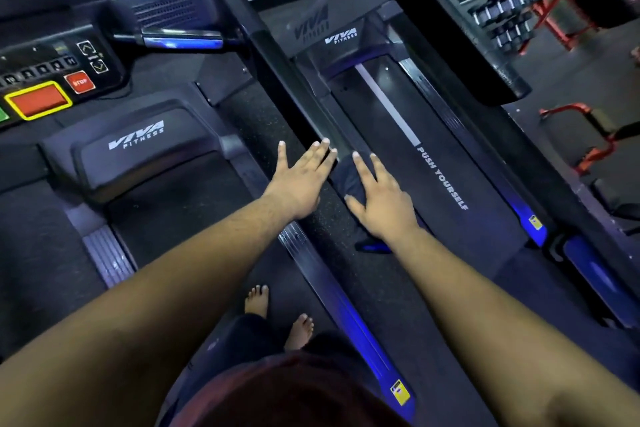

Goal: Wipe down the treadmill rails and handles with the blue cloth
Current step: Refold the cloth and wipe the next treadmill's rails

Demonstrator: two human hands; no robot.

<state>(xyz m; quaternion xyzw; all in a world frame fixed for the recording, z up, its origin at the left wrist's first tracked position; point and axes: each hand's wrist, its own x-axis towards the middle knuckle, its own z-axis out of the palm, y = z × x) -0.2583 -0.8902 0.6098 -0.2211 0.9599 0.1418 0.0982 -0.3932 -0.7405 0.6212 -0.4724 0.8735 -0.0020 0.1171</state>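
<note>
My right hand (379,199) lies flat with straight fingers on a dark blue cloth (351,180), pressing it onto the black handrail (277,55) that runs diagonally between two treadmills. A lower corner of the cloth shows bright blue under my wrist. My left hand (301,180) is open beside it, its fingertips touching the same rail just left of the cloth. The rail's upper stretch runs away to the upper left, bare.
The left treadmill's console (45,80) has a red STOP button and a short handle (180,38). The right treadmill's belt (440,177) reads PUSH YOURSELF, with side rails (346,308) lit blue. Dumbbell racks (509,7) stand at the upper right. My bare feet (277,315) stand below.
</note>
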